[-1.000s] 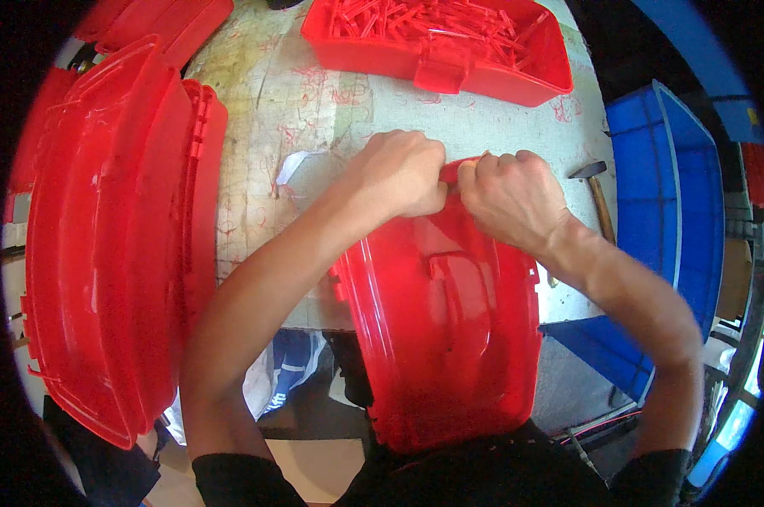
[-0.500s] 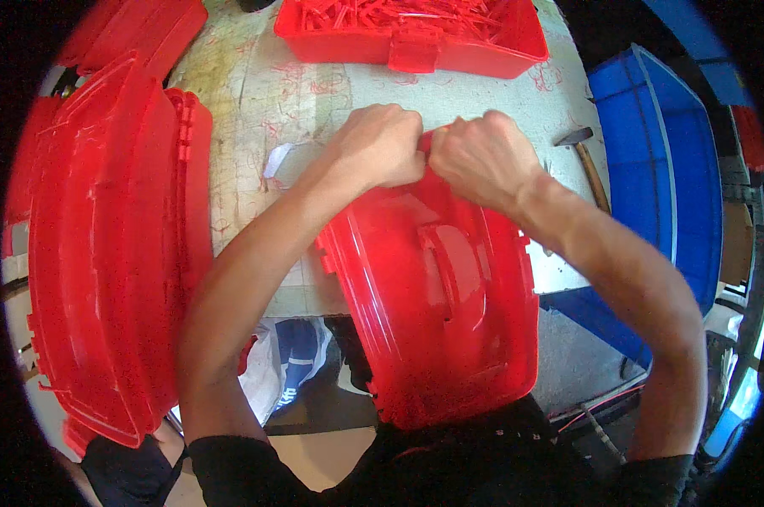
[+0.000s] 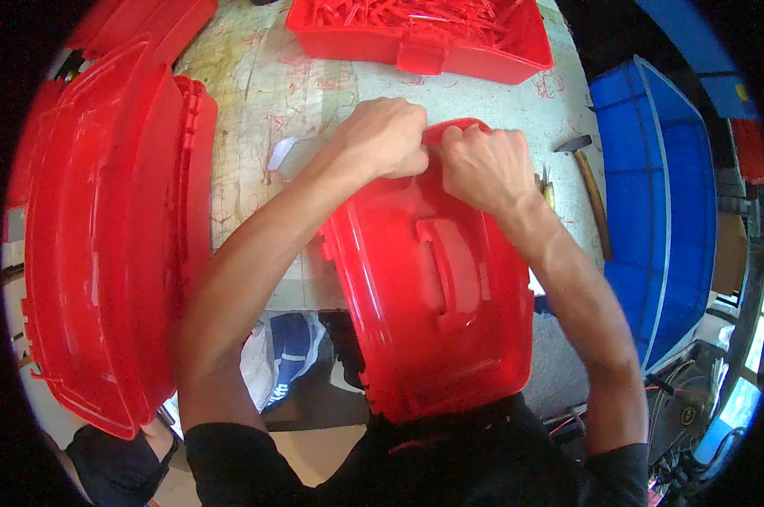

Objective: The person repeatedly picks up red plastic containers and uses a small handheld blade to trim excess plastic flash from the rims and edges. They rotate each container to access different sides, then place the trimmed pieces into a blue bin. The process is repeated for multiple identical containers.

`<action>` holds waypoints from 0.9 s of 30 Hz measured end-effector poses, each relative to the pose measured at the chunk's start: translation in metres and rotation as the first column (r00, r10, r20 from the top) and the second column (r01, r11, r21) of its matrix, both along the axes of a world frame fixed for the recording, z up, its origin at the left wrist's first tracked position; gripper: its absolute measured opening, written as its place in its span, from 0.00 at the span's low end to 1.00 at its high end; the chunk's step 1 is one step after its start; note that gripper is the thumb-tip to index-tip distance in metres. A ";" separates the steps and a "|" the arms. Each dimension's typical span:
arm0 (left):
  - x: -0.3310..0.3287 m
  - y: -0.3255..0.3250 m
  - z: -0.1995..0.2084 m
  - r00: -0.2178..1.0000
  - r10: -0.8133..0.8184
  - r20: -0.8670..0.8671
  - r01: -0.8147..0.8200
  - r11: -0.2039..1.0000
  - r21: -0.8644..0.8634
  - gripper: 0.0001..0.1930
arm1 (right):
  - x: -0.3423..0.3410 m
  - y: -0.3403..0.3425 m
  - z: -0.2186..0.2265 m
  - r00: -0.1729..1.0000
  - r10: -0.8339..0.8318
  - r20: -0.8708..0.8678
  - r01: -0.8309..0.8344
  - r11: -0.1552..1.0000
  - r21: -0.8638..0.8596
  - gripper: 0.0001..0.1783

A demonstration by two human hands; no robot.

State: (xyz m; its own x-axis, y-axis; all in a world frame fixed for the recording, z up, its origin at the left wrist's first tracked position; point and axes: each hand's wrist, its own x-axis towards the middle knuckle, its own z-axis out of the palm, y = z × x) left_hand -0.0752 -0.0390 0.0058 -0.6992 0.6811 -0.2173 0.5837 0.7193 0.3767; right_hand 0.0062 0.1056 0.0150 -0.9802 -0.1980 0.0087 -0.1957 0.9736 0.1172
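- Scuffed workbench, with a tray of red bits at the back, stacked red lids left, a blue crate and a hammer right.
- Both fists are clenched on the far rim of the red lid, which sits tilted between bench edge and lap: left hand, right hand.
- I'd keep thumbs close and press evenly so the rim doesn't twist.
- Compared with a second ago, the lid's swung a bit counterclockwise and the hands sit higher.
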 end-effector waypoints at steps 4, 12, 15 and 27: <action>0.001 0.000 -0.001 0.999 0.034 -0.026 -0.032 0.999 0.040 0.11 | -0.014 -0.001 0.017 0.952 0.295 0.079 -0.306 0.926 0.222 0.08; -0.004 -0.001 -0.006 1.000 0.002 -0.014 -0.001 0.998 0.066 0.12 | -0.020 0.003 0.016 0.960 0.273 0.069 -0.281 0.938 0.201 0.06; -0.007 0.002 -0.010 1.000 0.014 -0.014 -0.014 1.000 0.025 0.13 | -0.006 0.002 0.000 0.991 0.120 -0.051 -0.118 0.992 0.043 0.07; -0.022 -0.044 0.000 0.148 -0.297 0.943 -0.593 0.737 0.325 0.36 | 0.055 -0.086 0.017 0.918 0.009 -0.397 -0.186 0.893 -0.410 0.22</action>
State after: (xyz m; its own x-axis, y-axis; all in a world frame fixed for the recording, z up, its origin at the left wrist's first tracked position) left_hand -0.0975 -0.0829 0.0056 -0.3351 0.8417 -0.4235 -0.6385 0.1277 0.7590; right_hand 0.0616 0.0197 0.0324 -0.8594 -0.1815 0.4780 -0.3199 0.9202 -0.2256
